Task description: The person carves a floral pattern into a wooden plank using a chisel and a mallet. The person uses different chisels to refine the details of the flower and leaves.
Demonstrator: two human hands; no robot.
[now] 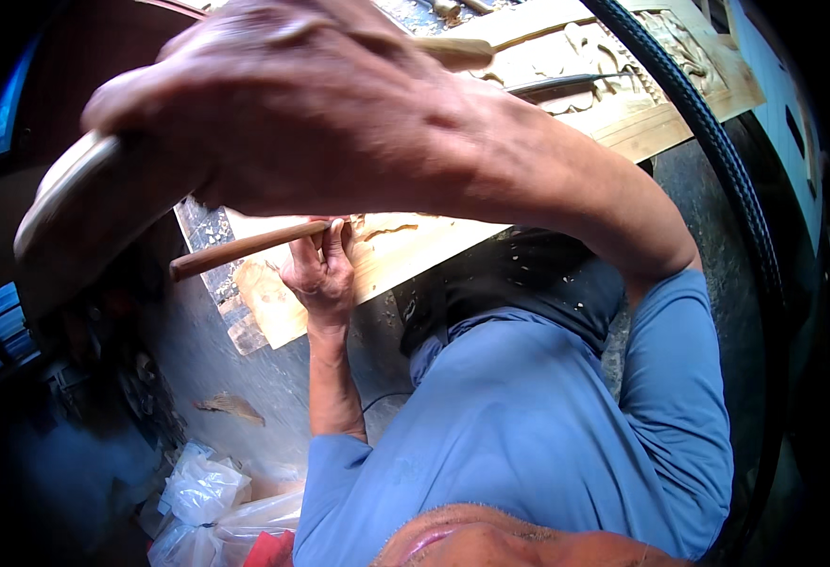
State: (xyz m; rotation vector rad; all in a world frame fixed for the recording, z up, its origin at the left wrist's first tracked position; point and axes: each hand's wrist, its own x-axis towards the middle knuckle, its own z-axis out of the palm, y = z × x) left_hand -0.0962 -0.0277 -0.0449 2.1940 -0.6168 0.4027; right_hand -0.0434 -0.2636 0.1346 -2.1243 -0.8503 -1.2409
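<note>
My right hand is raised close to the camera, shut on a wooden mallet. The mallet's pale rounded head points left and its handle end sticks out to the right. Lower down, my left hand grips a chisel by its brown wooden handle, which slants left. The chisel's blade end is hidden behind the fingers, against a pale carved wooden panel that lies across my lap. The mallet hangs well above the chisel, not touching it.
A second carved wooden panel lies at the upper right. A thick black hose curves down the right side. Wood chips dot the dark cloth on my lap. Clear plastic bags sit on the floor at lower left.
</note>
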